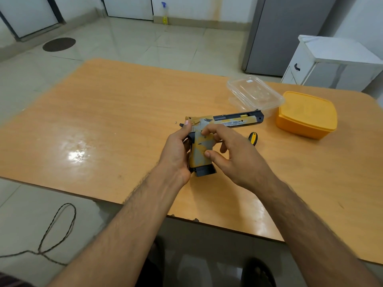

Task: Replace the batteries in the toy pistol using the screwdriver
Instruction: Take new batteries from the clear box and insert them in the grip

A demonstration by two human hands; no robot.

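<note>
Both hands meet on the toy pistol above the middle of the tabletop. Left hand grasps the rear of the grip, thumb laid along the back of the slide. Right hand pinches the grip's side panel between thumb and forefinger, remaining fingers loosely spread. Barrel points right, toward a clear plastic container and an orange lidded box. Screwdriver, yellow-and-black handle only visible, lies on the tabletop just beyond the right hand. A small speck, too small to identify, lies left of the pistol.
</note>
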